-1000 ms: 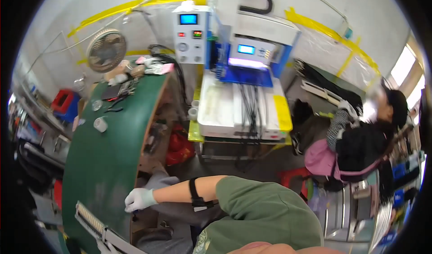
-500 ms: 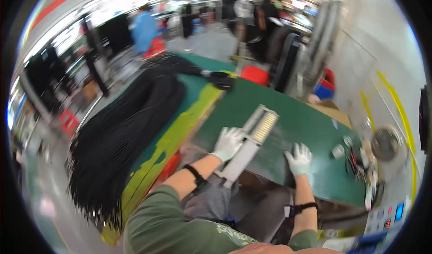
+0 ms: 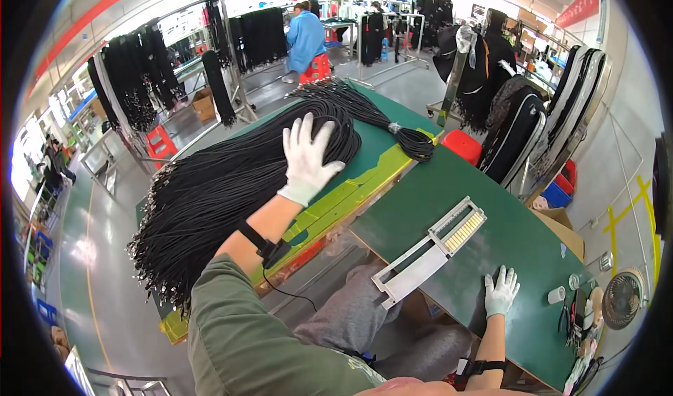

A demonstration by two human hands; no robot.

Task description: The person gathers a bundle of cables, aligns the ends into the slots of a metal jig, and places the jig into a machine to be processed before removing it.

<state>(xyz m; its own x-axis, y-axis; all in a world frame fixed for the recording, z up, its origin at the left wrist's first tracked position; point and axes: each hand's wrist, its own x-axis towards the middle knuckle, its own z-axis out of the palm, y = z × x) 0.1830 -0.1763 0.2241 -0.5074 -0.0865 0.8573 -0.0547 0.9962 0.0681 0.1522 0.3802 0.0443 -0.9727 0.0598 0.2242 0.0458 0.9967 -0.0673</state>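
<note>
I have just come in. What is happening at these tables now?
A person's left hand, in a white glove, is spread over the looped end of the black cords, apparently touching them. The right hand, also gloved, rests open on the green table. Between them a metal frame lies partly past the table's edge; neither hand holds it.

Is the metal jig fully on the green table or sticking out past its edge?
Sticking out: the jig's near end extends past the table's edge, beside the grey-trousered leg; its other end overlies green tabletop.

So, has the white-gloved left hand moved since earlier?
Yes: against the green tabletop, the left hand went left, from the pale metal frame to over the black cable bundle.
</note>
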